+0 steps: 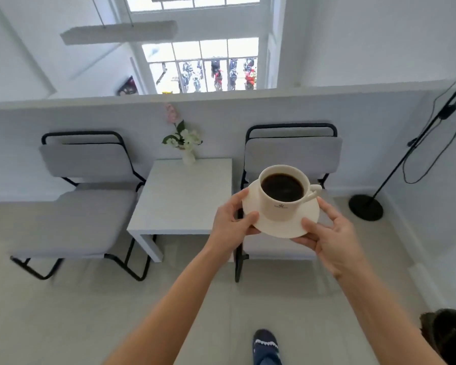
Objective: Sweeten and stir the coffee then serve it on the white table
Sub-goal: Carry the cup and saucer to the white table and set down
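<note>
A cream cup (279, 204) full of black coffee stands on a cream saucer (284, 227), its handle pointing right. Both are held in the air, to the right of and nearer than the small white table (179, 196). My left hand (231, 222) grips the saucer's left rim. My right hand (329, 233) grips its right front rim, fingers underneath. No spoon shows on the saucer.
A vase of flowers (186, 143) stands at the table's far edge. Grey chairs flank the table, one left (82, 196), one right (292, 154) under the cup. A black floor stand (366, 206) with a cable is at far right. My foot (265, 343) is on the floor.
</note>
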{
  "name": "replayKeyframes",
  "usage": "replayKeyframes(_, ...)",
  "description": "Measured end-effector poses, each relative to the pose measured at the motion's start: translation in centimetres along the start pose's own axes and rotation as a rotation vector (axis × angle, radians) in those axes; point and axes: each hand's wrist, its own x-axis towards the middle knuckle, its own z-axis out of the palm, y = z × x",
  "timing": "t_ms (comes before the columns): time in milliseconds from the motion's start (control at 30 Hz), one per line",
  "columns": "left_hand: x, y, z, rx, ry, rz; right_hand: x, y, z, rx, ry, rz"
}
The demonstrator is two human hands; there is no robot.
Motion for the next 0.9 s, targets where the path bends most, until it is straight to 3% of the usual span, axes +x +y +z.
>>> replayKeyframes(233, 6.4, -2.3, -10.3, -0.013, 0.187, -0.031, 9.3, 2.9, 10.9, -0.053, -0.186, 0.087)
replayKeyframes(567, 17.1, -4.2, -21.6, 0.038, 0.389, -0.122, 22.4, 6.6, 24.1, -0.153, -0.306, 0.200)
replayKeyframes(900, 29.0, -10.0, -33.7, 0.098, 0.234, -0.188, 32.3, 15.7, 34.0, -0.185, -0.140, 0.229)
